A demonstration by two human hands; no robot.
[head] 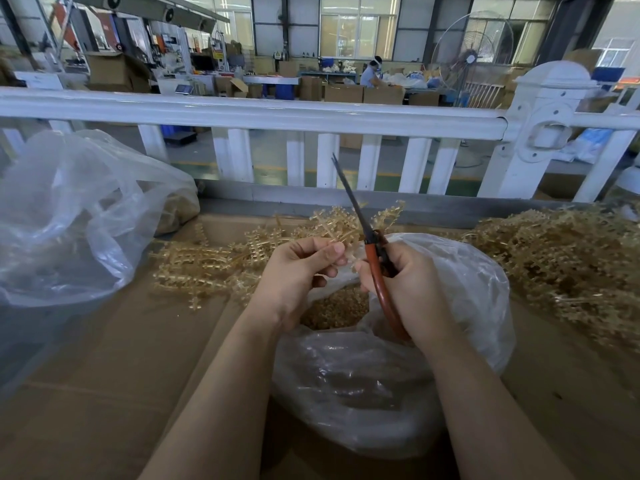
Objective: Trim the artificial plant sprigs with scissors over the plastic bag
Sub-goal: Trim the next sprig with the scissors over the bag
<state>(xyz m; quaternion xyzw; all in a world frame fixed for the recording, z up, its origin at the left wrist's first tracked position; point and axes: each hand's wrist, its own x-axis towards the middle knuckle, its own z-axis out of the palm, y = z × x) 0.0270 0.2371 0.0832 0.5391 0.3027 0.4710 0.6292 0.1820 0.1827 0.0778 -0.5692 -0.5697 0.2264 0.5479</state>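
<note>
My left hand (298,275) pinches a golden plastic sprig (332,226) that fans out above the fingers. My right hand (412,289) grips orange-handled scissors (375,268), blades together and pointing up and away, just right of the sprig. Both hands hover over an open clear plastic bag (460,271) holding small golden cuttings (339,308). More golden sprigs (204,268) lie spread on the cardboard to the left of my hands.
A big heap of golden sprigs (568,265) fills the right side. A large crumpled clear bag (69,216) sits at the left. Cardboard (121,368) covers the table. A white railing (277,116) runs along the far edge, with a person working beyond it.
</note>
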